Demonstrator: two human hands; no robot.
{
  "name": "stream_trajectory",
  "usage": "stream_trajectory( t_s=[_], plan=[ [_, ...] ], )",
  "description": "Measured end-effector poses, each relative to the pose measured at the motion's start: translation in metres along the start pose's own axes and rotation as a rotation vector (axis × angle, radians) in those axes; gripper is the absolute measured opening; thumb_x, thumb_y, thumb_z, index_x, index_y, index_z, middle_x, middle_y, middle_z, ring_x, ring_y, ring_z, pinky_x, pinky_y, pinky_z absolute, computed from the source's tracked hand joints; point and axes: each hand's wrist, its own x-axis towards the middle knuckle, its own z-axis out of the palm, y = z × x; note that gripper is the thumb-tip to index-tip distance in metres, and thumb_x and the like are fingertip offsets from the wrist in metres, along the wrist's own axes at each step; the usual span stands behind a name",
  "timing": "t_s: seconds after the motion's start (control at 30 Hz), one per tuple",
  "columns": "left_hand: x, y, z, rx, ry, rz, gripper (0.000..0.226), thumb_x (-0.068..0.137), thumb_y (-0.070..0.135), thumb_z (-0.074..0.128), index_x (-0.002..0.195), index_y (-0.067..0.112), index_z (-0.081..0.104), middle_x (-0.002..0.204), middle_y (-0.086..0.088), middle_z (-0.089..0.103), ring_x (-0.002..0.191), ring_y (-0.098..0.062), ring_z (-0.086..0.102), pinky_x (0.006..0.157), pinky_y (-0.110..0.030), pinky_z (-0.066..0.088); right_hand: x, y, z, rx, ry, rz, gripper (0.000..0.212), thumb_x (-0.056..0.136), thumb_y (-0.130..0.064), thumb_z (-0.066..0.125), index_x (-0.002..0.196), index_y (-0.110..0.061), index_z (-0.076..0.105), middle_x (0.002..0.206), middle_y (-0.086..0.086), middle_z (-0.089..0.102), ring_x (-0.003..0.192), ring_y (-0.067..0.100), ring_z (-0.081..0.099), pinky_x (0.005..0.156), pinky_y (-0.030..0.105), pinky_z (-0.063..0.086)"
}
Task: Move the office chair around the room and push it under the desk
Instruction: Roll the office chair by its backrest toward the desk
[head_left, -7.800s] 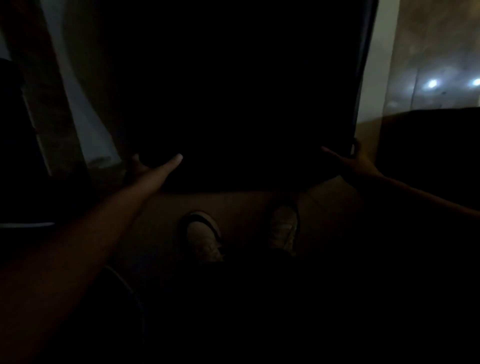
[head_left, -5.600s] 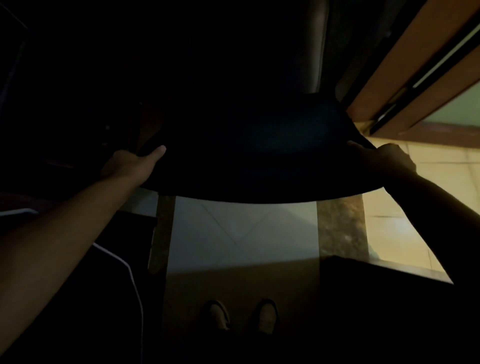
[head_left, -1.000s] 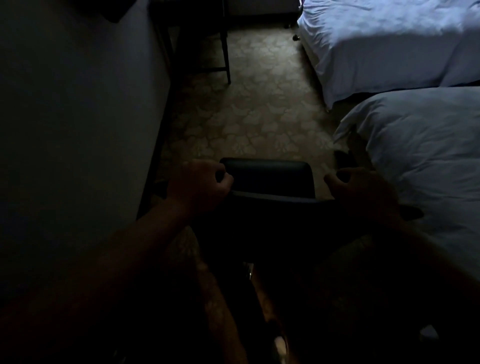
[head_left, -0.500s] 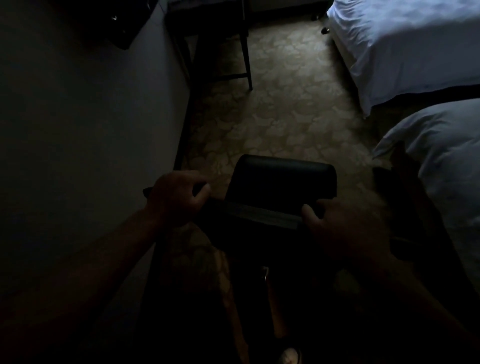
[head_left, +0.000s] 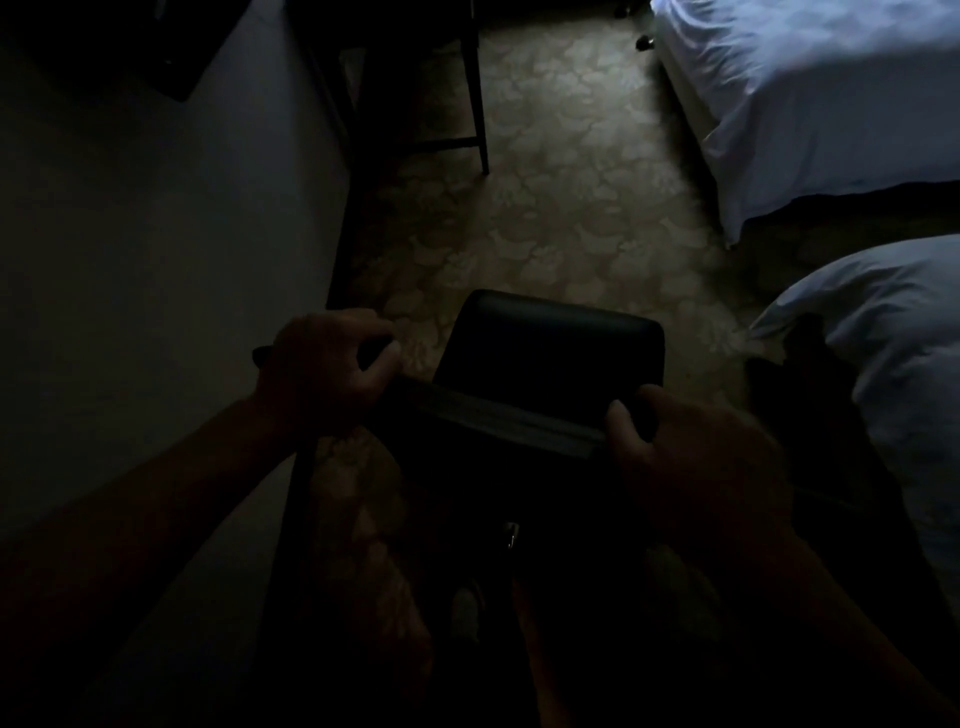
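Two hands grip a dark office chair by its backrest top: left hand clenched at one end, right hand at the other.

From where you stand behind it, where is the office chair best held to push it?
By the top edge of the backrest, from behind, one hand near each end, as the left hand and right hand do now. That edge is a wide bar facing the person, so the office chair should steer evenly.
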Motion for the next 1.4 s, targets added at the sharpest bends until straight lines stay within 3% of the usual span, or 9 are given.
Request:
stream_trajectory(
  t_s=[0.1, 0.33, 0.5, 0.77, 0.93, 1.03, 1.2, 1.4],
  plan=[
    [0.046, -0.020, 0.003, -0.010, 0.024, 0.045, 0.046, 0.085, 0.043, 0.040, 0.071, 0.009, 0.067, 0.068, -0.003, 0.061, 0.059, -0.023, 0.057, 0.052, -0.038, 0.047, 0.044, -0.011, 0.003, -0.030, 0.027, 0.027, 0.037, 0.086, -0.052, 0.036, 0.068, -0.028, 0.056, 0.055, -0.014, 0.051, 0.046, -0.001, 0.042, 0.045, 0.018, 0.022],
    [0.154, -0.079, 0.013, -0.026, 0.047, 0.089, 0.040, 0.085, 0.040, 0.041, 0.068, 0.013, 0.064, 0.066, 0.000, 0.059, 0.056, -0.021, 0.055, 0.050, -0.034, 0.045, 0.150, -0.029, 0.024, -0.017, 0.089, 0.093, 0.033, 0.087, -0.049, 0.040, 0.060, -0.033, 0.050, 0.052, -0.017, 0.049, 0.045, -0.004, 0.041, 0.045, 0.017, 0.025],
    [0.234, -0.118, 0.023, -0.021, 0.067, 0.108, 0.041, 0.084, 0.041, 0.041, 0.061, 0.012, 0.057, 0.061, 0.001, 0.053, 0.055, -0.023, 0.053, 0.049, -0.030, 0.038, 0.236, -0.038, 0.032, 0.072, 0.025, 0.137, 0.034, 0.089, -0.046, 0.042, 0.064, -0.026, 0.052, 0.060, -0.005, 0.057, 0.054, 0.015, 0.056, 0.054, 0.037, 0.050],
    [0.363, -0.155, 0.047, -0.007, 0.072, 0.086, 0.047, 0.083, 0.045, 0.038, 0.071, 0.012, 0.068, 0.070, -0.004, 0.063, 0.063, -0.025, 0.059, 0.055, -0.034, 0.046, 0.374, -0.032, 0.032, 0.111, -0.032, 0.198, 0.033, 0.090, -0.039, 0.044, 0.061, -0.024, 0.051, 0.062, 0.003, 0.058, 0.058, 0.024, 0.058, 0.064, 0.052, 0.052],
    [0.446, -0.170, 0.062, -0.015, 0.053, 0.043, 0.045, 0.081, 0.045, 0.038, 0.073, 0.014, 0.069, 0.071, -0.003, 0.063, 0.064, -0.025, 0.059, 0.058, -0.033, 0.045, 0.460, -0.019, 0.034, 0.060, -0.028, 0.133, 0.033, 0.091, -0.041, 0.043, 0.060, -0.030, 0.043, 0.062, -0.006, 0.052, 0.056, 0.014, 0.052, 0.058, 0.040, 0.049],
    [0.497, -0.180, 0.071, -0.006, 0.044, 0.053, 0.044, 0.084, 0.042, 0.038, 0.069, 0.010, 0.065, 0.068, -0.004, 0.060, 0.062, -0.025, 0.057, 0.057, -0.035, 0.044, 0.511, -0.010, 0.033, 0.098, 0.070, 0.142, 0.037, 0.087, -0.047, 0.038, 0.063, -0.024, 0.053, 0.058, -0.006, 0.053, 0.052, 0.015, 0.051, 0.054, 0.035, 0.047],
    [0.575, -0.192, 0.088, 0.008, 0.013, -0.003, 0.045, 0.083, 0.043, 0.037, 0.070, 0.010, 0.064, 0.069, -0.004, 0.060, 0.064, -0.025, 0.058, 0.056, -0.034, 0.043, 0.596, 0.003, 0.036, 0.003, 0.133, 0.076, 0.037, 0.083, -0.047, 0.032, 0.058, -0.022, 0.045, 0.052, -0.013, 0.039, 0.047, 0.011, 0.039, 0.048, 0.025, 0.025],
    [0.663, -0.196, 0.107, 0.012, 0.029, -0.045, 0.044, 0.082, 0.045, 0.037, 0.066, 0.012, 0.061, 0.066, -0.002, 0.059, 0.063, -0.026, 0.058, 0.056, -0.033, 0.041, 0.692, 0.025, 0.026, 0.054, 0.123, 0.129, 0.037, 0.083, -0.047, 0.039, 0.063, -0.022, 0.056, 0.055, -0.005, 0.054, 0.052, 0.018, 0.053, 0.054, 0.034, 0.047]
  ],
)
